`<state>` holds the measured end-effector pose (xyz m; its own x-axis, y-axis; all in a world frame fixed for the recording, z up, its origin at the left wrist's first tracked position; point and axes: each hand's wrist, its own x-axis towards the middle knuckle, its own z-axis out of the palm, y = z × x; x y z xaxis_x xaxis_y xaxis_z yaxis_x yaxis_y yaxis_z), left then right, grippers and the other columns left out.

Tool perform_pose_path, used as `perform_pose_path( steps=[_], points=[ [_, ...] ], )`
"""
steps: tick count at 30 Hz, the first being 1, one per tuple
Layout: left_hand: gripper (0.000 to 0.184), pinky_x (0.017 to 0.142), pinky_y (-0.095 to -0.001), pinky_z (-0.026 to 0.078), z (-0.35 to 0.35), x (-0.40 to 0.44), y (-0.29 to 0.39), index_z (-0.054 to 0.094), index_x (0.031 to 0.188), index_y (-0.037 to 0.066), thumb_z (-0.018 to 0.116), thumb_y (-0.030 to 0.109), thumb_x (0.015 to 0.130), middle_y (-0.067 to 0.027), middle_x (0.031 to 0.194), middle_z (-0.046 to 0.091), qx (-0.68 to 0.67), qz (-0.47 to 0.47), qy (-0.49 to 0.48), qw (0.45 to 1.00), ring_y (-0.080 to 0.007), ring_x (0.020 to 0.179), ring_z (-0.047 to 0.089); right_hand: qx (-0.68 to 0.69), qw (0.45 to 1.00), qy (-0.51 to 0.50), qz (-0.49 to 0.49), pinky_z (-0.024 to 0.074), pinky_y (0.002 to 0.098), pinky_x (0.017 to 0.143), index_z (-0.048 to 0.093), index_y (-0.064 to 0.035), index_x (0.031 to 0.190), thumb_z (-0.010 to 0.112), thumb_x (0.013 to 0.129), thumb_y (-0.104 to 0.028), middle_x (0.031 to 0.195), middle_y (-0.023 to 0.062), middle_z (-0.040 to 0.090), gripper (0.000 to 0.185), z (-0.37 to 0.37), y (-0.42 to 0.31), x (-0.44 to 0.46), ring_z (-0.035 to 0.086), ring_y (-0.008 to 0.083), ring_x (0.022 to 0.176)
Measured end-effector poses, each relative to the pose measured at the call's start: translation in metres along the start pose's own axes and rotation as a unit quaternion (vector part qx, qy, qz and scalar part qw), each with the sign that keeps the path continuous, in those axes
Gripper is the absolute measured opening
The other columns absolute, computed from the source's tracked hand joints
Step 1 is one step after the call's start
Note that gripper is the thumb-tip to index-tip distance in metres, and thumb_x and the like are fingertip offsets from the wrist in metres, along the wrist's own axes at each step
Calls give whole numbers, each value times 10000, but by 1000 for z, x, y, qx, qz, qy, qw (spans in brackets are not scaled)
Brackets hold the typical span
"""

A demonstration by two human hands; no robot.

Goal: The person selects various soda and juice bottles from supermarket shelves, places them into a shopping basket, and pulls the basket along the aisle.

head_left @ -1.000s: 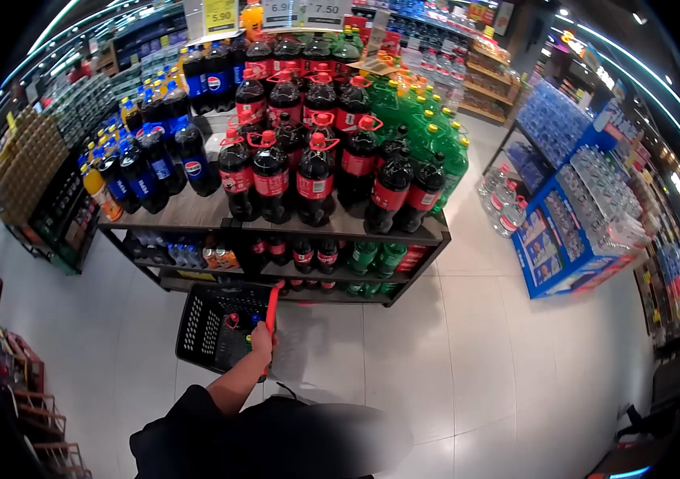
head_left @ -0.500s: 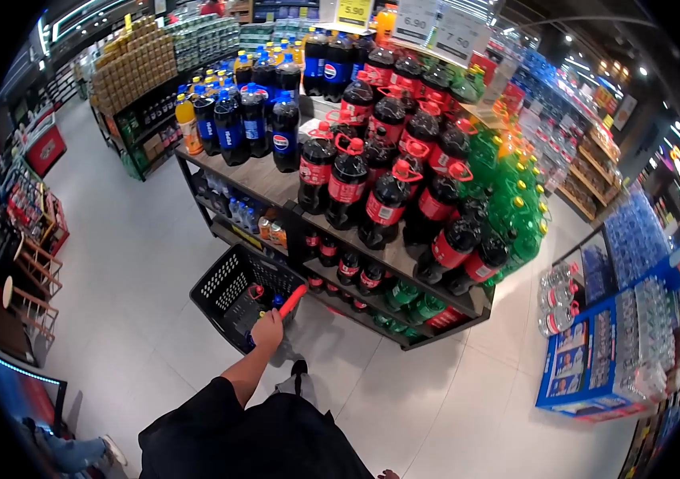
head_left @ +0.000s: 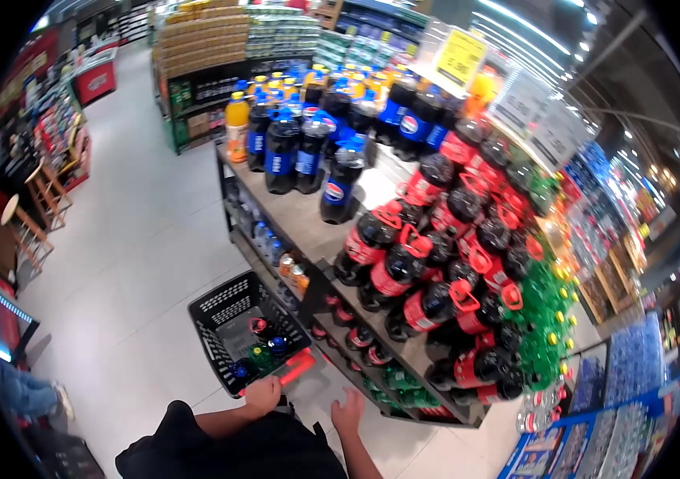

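Note:
My left hand (head_left: 263,396) is closed round the red handle (head_left: 298,369) of a black shopping basket (head_left: 214,318). Inside the basket several bottles stand or lean, with red, blue and green caps; a green bottle (head_left: 260,356) is among them. To the right of the handle, my right hand (head_left: 347,411) is raised in front of my body, its fingers apart and holding nothing. It is near the lower shelves of the drinks display (head_left: 292,209). Cola bottles with red labels (head_left: 390,275) and bottles with blue labels (head_left: 280,157) stand on the display top.
Green bottles (head_left: 543,319) fill the display's right end. Wooden stools (head_left: 49,191) stand at the left, near a person's leg in jeans (head_left: 29,393). Stacked goods (head_left: 204,44) line shelves behind. Water packs (head_left: 635,363) are at the right.
The view has turned left and come closer to the display. My right hand has risen into view beside the basket handle. My left hand still holds the handle, and the bottles inside show more.

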<state>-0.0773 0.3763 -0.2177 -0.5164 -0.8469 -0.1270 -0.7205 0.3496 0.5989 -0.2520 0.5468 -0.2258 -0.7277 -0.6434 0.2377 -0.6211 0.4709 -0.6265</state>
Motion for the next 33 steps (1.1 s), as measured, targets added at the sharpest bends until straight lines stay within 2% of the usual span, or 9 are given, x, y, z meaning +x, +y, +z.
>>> perform_pose_path(
  steps=[2,3,5,10,12,13,15,17,33],
  points=[
    [385,604,-515,496,-4,-1,2,632,743,67,427,330,934,-179,711,646,3,-9,6,1000,-388,655,632,-125,980,-116,-105,361,491,1004,560,-90,1156,674,676,-181,1195,163,526,501,-8,-75,59,448,383,1192],
    [384,606,-513,498,-5,0,1,638,736,69,436,333,929,-179,710,648,5,3,3,1000,-386,654,633,-117,977,-129,-123,361,491,1004,560,-90,1156,674,676,-181,1195,163,526,501,6,-78,68,448,383,1192],
    [377,593,-513,491,5,1,-5,658,749,85,448,346,923,-173,701,647,-1,-8,16,1000,-383,648,631,-195,905,-235,-295,338,522,1014,549,-114,1178,685,661,-226,1259,175,496,546,43,-75,89,414,384,1234],
    [352,560,-490,485,-13,5,11,655,727,84,490,348,891,-166,661,631,9,-26,60,998,-357,616,628,-257,827,-346,-361,347,543,999,666,-138,1024,687,687,-231,1183,103,577,351,85,-83,127,444,346,1245],
    [347,551,-475,491,-14,4,16,649,700,82,513,357,863,-144,633,624,44,-41,66,996,-330,599,632,-235,687,-535,-432,416,508,948,689,-137,999,621,753,-236,1146,97,604,274,89,-99,151,511,312,1190],
    [347,551,-475,491,-14,4,17,649,700,82,513,357,863,-144,633,624,54,-57,76,994,-330,599,632,-223,679,-536,-449,416,508,948,689,-137,999,621,753,-236,1146,97,604,274,98,-97,157,511,312,1190],
    [349,535,-460,494,-5,9,16,639,664,79,527,354,847,-135,630,631,95,-64,113,987,-315,576,632,-150,596,-700,-363,473,459,883,690,-124,977,558,783,-230,1078,112,619,258,118,-89,171,575,301,1090],
    [342,526,-447,496,1,14,17,627,631,84,539,347,831,-124,618,632,115,-80,140,980,-305,557,631,-117,562,-700,-425,488,436,867,684,-121,986,557,769,-225,1086,129,626,272,128,-86,178,601,328,1035],
    [235,514,-448,453,-19,72,-13,613,636,104,600,317,733,-98,589,587,137,-122,204,962,-295,548,589,-60,593,-675,-434,516,463,793,703,-111,915,549,757,-209,957,154,678,242,147,-146,241,646,341,934]
  ],
)
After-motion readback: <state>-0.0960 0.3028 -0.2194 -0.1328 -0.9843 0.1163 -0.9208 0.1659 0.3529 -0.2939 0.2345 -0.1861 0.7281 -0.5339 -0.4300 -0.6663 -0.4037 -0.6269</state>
